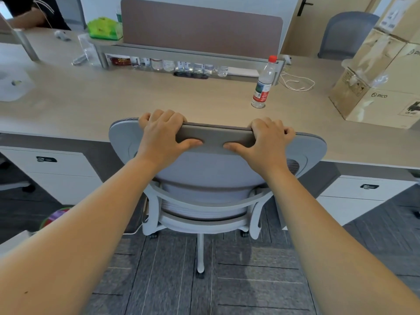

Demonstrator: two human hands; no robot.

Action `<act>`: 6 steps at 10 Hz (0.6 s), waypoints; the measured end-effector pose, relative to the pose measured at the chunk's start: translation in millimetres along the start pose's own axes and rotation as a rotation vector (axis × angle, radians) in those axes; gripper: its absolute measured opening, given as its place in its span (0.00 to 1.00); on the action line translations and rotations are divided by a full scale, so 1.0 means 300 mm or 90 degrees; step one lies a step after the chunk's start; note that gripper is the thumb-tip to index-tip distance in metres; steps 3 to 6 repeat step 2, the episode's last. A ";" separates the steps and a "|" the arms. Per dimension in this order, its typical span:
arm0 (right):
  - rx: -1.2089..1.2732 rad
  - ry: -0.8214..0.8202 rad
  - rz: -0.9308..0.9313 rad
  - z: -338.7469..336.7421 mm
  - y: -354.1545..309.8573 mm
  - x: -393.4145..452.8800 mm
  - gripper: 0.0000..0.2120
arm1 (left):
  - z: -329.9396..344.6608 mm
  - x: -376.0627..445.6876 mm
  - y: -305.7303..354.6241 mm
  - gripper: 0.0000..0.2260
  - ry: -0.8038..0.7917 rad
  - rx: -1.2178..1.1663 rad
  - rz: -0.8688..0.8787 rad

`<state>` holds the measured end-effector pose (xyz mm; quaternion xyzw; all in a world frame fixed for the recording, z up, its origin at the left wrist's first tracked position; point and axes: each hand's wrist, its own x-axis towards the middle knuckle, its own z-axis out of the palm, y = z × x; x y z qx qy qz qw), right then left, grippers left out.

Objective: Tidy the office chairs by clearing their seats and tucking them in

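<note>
Evidently the chair point(211, 178) is being steered from behind: its backrest top is gripped by both hands, set apart on either side of the centre so that the push is spread evenly and the castors are kept from swinging off line. The left hand point(162, 135) is closed over the top edge, its fingers point(163, 115) hooked across the front and the thumb pressed flat against the rear face. The right hand point(264, 142) is clamped the same way, fingers curled over the rim and thumb laid along the back panel, pointing toward the other thumb. Nothing else is held in either hand.

The chair is placed squarely before the gap between the two drawer units point(56, 173), with its backrest top seen against the near edge of the surface point(136, 96). The seat is hidden by the backrest, so whether it is cleared cannot be told; how far it already reaches under the surface cannot be told either. The base and one leg are seen on the floor point(261, 280), on the near side of the edge, so the tucking-in is judged to be under way but not finished.

A bottle point(263, 85) is stood upright on the surface, well back from the edge and to the right, and boxes point(375, 87) are stacked further right, so both are judged clear of the backrest. A straight forward push is likely all that is called for.
</note>
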<state>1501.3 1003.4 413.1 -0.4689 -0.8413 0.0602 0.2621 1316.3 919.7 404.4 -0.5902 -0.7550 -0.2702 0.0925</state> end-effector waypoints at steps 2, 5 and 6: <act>0.053 0.010 -0.034 -0.052 -0.031 -0.059 0.29 | -0.058 -0.080 0.084 0.28 -0.028 0.012 -0.049; 0.053 0.010 -0.034 -0.052 -0.031 -0.059 0.29 | -0.058 -0.080 0.084 0.28 -0.028 0.012 -0.049; 0.053 0.010 -0.034 -0.052 -0.031 -0.059 0.29 | -0.058 -0.080 0.084 0.28 -0.028 0.012 -0.049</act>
